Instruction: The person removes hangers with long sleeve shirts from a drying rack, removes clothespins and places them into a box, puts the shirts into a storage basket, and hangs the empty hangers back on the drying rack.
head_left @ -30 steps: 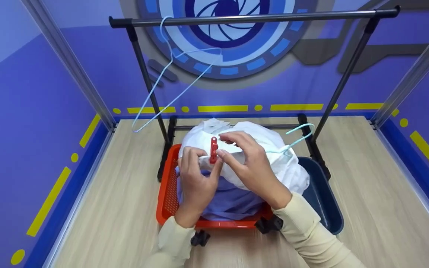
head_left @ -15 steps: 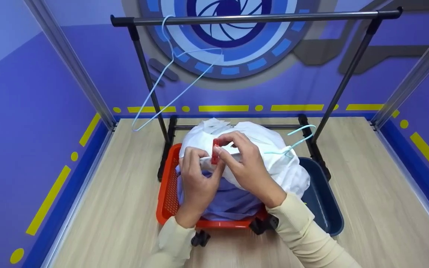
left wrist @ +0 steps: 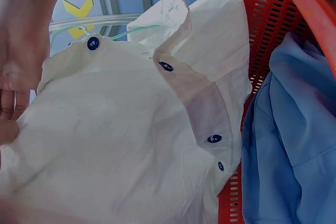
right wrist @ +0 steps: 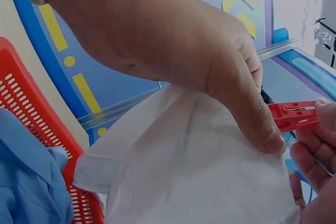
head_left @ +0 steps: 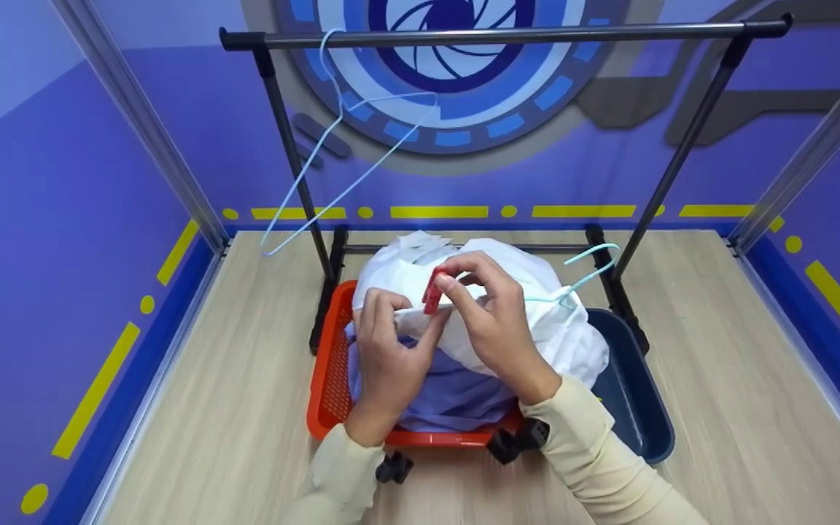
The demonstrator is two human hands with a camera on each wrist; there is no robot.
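Observation:
A white buttoned shirt [left wrist: 126, 108] lies bunched over the basket, with a mint hanger [head_left: 582, 281] sticking out of it on the right. My left hand [head_left: 391, 357] pinches the shirt's upper edge between thumb and fingers. My right hand [head_left: 496, 321] pinches a red clothespin [head_left: 432, 293] by its upper end, between thumb and index finger. The clothespin's lower end is at the shirt edge, close to the left thumb; whether its jaws grip the fabric I cannot tell. In the right wrist view the clothespin [right wrist: 291, 115] points toward the left thumb [right wrist: 273, 142].
Blue-violet cloth [head_left: 456, 397] fills the red perforated basket [head_left: 329, 379]. A dark blue tray [head_left: 642, 408] stands partly beneath the shirt at right. Behind is a black garment rack [head_left: 507, 35], with a light blue hanger [head_left: 354, 179] hanging at its left end. Patterned walls enclose the wooden surface.
The right fingers have closed on the clothespin's upper end and tilted its top to the right. The left hand keeps its pinch on the shirt almost in place.

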